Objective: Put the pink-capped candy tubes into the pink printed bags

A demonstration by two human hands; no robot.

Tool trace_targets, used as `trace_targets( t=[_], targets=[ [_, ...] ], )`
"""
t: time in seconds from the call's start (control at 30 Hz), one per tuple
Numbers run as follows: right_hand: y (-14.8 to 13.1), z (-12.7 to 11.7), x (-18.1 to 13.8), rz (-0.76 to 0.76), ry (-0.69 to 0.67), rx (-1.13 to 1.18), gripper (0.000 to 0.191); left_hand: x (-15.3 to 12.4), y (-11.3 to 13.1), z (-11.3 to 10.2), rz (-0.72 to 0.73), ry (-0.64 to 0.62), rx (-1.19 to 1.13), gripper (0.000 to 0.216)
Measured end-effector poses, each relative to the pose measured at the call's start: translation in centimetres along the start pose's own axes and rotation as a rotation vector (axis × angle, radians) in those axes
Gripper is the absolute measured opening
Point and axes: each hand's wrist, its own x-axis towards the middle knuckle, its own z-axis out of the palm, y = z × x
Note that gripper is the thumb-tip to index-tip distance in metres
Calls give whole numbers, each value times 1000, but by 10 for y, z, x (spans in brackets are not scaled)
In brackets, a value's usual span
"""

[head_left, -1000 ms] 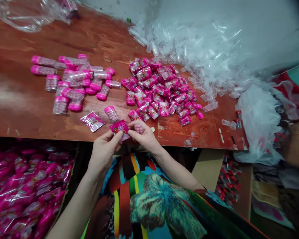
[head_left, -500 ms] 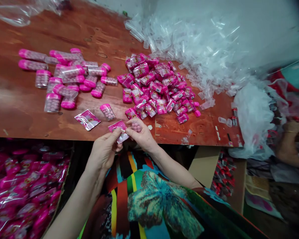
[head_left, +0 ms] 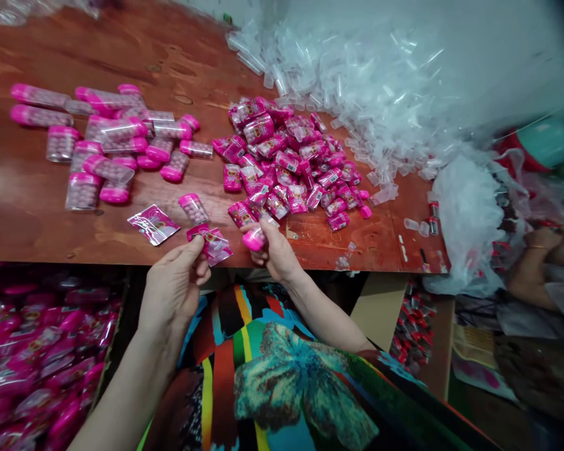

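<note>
My left hand [head_left: 181, 275] pinches the corner of a small pink printed sleeve [head_left: 214, 243] with a clear part, held at the table's front edge. Between the fingers of my right hand [head_left: 277, 250] is a small candy bottle with a bright pink cap [head_left: 254, 238]; its clear end points away from me. The sleeve and the bottle are apart. Just beyond my left hand lie a flat pink sleeve [head_left: 153, 224] and a single bottle of pale pink candies [head_left: 193, 208]. Past my right hand is a heap of pink-wrapped bottles [head_left: 282, 156].
Several unwrapped pink-capped bottles [head_left: 108, 147] lie at the table's left. Clear empty tubes [head_left: 357, 88] are piled at the back right. A box of pink packs [head_left: 42, 351] stands below left, and a white plastic bag [head_left: 465, 219] at right. Another person's arm [head_left: 531, 269] shows at far right.
My hands have drawn apart. My right hand has turned the candy bottle so its pink cap shows, and my left hand has moved left with the sleeve. The whole view has shifted slightly.
</note>
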Motion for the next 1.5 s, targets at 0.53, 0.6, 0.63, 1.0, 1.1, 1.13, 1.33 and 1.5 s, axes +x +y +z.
trace_targets(
  t=[0.53,0.6,0.63,1.0,1.1,1.13,1.33,1.5],
  targets=[
    [-1,-6,-38,-162,-192,-264,42,3,-8,0,-55,56,-74,46],
    [1,0,-44,-280,-209,-348,38,3,-10,0,-49,60,-68,47],
    [3,2,-46,-343,-219,-402,39,3,-11,0,-46,60,-62,48],
    [33,2,-36,-711,-198,-846,43,-2,-19,1,-39,2,-108,47],
    [34,4,-37,-715,-229,-844,40,-3,-21,0,-39,-58,-97,47],
    [35,4,-38,-711,-242,-833,38,-4,-22,0,-40,-84,-88,47],
    [32,6,-42,-702,-268,-748,19,-8,-19,-2,-92,-181,4,49],
    [33,8,-39,-445,-203,-521,20,-9,-18,1,-171,-264,49,49]
  ],
)
